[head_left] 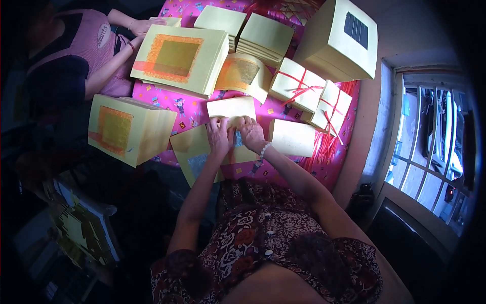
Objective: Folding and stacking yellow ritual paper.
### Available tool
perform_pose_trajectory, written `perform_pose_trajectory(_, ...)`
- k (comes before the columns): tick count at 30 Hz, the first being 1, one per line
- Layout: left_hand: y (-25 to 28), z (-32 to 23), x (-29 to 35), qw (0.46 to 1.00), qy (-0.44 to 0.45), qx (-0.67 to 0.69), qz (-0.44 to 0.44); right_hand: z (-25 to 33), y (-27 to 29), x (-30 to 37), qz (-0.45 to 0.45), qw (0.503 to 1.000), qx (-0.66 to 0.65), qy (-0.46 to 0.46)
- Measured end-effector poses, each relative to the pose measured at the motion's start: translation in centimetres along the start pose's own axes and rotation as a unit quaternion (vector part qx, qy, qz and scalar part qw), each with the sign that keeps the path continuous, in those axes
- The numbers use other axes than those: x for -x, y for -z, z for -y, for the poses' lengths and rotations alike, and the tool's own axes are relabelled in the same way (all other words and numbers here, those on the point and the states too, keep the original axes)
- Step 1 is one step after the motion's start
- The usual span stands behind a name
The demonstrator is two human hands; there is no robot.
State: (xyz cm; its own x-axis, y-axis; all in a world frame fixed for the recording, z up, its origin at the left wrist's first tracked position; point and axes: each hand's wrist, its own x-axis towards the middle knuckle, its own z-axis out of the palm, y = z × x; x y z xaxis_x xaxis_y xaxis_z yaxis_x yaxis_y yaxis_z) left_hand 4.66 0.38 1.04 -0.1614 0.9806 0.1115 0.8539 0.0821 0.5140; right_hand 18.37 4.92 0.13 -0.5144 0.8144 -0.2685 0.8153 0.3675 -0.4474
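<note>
My left hand [218,134] and my right hand [251,134] are side by side near the front of the table, fingers bent and pressed on the near edge of a pale yellow piece of joss paper [232,107]. It looks folded, though my fingers hide its near edge. Under my hands, a larger sheet of joss paper [185,144] with a silvery patch lies at an angle. To the right of my right hand sits a stack of plain yellow paper [292,138]. Just beyond, a curved sheet with an orange and metallic square [243,76] leans among the stacks.
Thick stacks of yellow paper [215,55] [152,126] stand on the pink patterned tablecloth [190,104]. Bundles tied with red ribbon [298,83] and a tall stack [329,45] are at right. A co-worker's hands [144,25] rest at far left. A barred window [425,137] is at right.
</note>
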Motion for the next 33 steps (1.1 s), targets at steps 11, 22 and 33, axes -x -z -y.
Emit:
perform_pose_trajectory(11, 1.1, 2.8, 0.3, 0.989, -0.025, 0.144, -0.008, -0.9, 0.8, 0.4, 0.008, 0.995, -0.09, 0.028)
perform_pose_trajectory(22, 1.8, 6.4, 0.4, 0.958, 0.049, 0.266, 0.095, -1.2, 1.0, 0.4, -0.009, 0.99, -0.134, 0.045)
perform_pose_trajectory(33, 1.8, 7.2, 1.0, 0.864, 0.199, 0.433, 0.161, -1.9, 0.8, 0.3, -0.034, 0.985, -0.151, 0.071)
